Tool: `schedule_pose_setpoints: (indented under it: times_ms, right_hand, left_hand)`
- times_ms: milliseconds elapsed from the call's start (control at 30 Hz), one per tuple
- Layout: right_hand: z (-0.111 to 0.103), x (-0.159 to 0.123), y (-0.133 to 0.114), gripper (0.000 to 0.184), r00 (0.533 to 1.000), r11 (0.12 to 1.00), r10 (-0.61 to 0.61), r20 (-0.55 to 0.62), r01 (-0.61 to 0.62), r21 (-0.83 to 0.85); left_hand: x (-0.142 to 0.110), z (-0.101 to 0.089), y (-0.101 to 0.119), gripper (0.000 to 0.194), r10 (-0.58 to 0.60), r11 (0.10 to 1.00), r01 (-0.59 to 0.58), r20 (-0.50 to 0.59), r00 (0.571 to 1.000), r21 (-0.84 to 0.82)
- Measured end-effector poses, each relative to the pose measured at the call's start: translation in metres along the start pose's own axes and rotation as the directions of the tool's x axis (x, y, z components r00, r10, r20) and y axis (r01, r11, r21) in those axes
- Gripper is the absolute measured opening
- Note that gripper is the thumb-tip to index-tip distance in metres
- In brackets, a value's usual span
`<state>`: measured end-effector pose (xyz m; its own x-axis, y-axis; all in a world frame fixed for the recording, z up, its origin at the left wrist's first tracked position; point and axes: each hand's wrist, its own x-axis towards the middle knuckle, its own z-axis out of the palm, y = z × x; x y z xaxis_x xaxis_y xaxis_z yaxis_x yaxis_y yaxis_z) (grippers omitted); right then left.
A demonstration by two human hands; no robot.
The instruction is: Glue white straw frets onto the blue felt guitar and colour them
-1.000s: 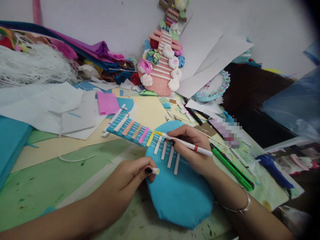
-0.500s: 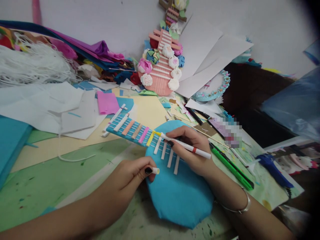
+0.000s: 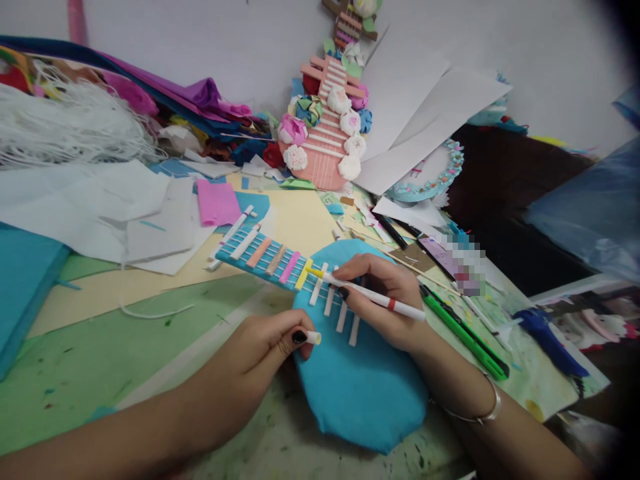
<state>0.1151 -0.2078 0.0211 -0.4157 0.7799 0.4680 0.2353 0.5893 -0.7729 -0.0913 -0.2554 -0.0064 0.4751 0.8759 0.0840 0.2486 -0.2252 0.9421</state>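
A blue paper-covered craft guitar (image 3: 360, 393) lies tilted in front of me, with white strings and several crosswise strips along its neck. Some strips are coloured orange, tan, pink and yellow; those nearer the body are white. My right hand (image 3: 385, 300) pinches a white marker (image 3: 373, 295) with a red band, its yellow tip at the yellow strip (image 3: 303, 274). Between the thumb and finger of my left hand (image 3: 270, 347) is a white marker cap (image 3: 313, 338), held beside the guitar's left edge. The left hand's other fingers are partly hidden.
Behind stands a pink craft guitar (image 3: 325, 160) with paper flowers. White string (image 3: 75, 127) is heaped at the left, near a pink paper piece (image 3: 218, 202). At right lie a green cutter knife (image 3: 465, 333) and a blue glue gun (image 3: 550, 343). Paper scraps litter the table.
The marker tip has moved slightly down and right, from the yellow strip's upper end towards its middle. The view has shifted a little; my left hand still holds the cap.
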Motion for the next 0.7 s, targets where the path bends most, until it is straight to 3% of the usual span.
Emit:
schedule_pose_setpoints:
  times_ms: [233, 700]
  right_hand:
    - [-0.0028, -0.0027, 0.0043, 0.013, 0.997, 0.998, -0.034, 0.062, 0.031, 0.050]
    - [-0.0015, -0.0015, 0.0049, 0.012, 0.998, 0.995, -0.016, 0.053, 0.011, 0.103]
  left_hand:
    - [-0.0005, 0.0000, -0.0037, 0.028, 0.015, 1.000, -0.015, -0.020, 1.000, -0.016]
    - [-0.0006, 0.0003, -0.0034, 0.028, 0.018, 0.999, -0.018, 0.004, 1.000, -0.029]
